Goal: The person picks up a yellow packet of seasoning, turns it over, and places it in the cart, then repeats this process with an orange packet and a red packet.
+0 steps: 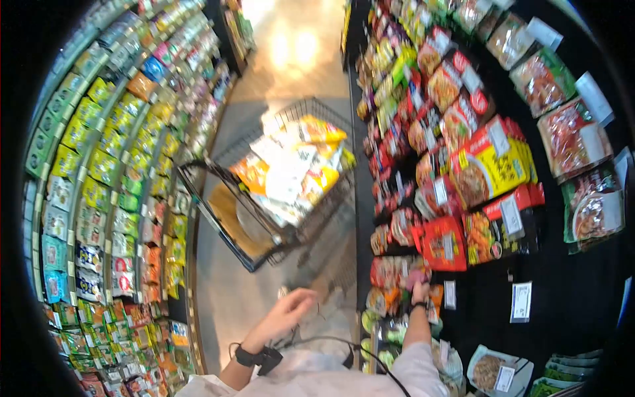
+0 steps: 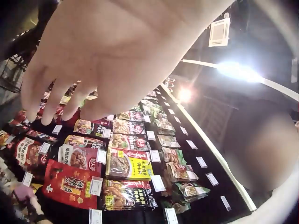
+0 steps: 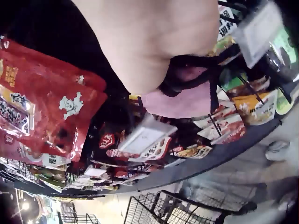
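Note:
In the head view my left hand (image 1: pixel 291 314) hangs over the aisle floor, fingers loosely bent and holding nothing. Its palm (image 2: pixel 112 56) fills the top of the left wrist view. My right hand (image 1: pixel 419 292) reaches into the right-hand rack among hanging food packets. There it grips a flat pink piece with a dark edge (image 3: pixel 182 100); most of its fingers are hidden behind the palm and I cannot tell what kind of thing the piece is. Beside that hand hang a large red packet (image 1: pixel 442 245) and orange packets (image 1: pixel 383 301).
A black wire shopping cart (image 1: pixel 205 165) stands ahead in the aisle, heaped with bagged goods (image 1: pixel 291 169). Snack shelves (image 1: pixel 99 198) line the left side. White price tags (image 1: pixel 521 301) jut from the right-hand rack. A cable (image 1: pixel 331 339) crosses before my body.

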`<state>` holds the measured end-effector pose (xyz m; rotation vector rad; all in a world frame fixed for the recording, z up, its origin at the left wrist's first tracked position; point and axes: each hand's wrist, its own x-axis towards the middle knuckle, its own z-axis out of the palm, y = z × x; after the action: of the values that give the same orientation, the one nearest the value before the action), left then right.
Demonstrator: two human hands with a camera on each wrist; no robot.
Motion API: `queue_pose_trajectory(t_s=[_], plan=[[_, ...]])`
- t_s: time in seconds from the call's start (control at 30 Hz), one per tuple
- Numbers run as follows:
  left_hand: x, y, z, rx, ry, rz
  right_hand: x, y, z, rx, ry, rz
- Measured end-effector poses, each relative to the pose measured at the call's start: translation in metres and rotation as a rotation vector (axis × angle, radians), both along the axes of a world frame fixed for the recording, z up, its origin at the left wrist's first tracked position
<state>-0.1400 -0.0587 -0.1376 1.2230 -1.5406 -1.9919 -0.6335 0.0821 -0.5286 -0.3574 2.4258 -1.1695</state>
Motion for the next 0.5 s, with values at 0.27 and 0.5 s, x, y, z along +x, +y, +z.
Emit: queue_pose_trajectory(t_s=[0.27,0.5], plan=[[0.019,-0.055,0.028,-0.143,0.174,-0.039,0.125,-0.01,0.02,-0.282,-0.399,-0.239],[0.036,-0.065,0.047,-0.156,0.248,-0.087,0.24,-0.067,0.198,-0.23,-0.356,0.191]])
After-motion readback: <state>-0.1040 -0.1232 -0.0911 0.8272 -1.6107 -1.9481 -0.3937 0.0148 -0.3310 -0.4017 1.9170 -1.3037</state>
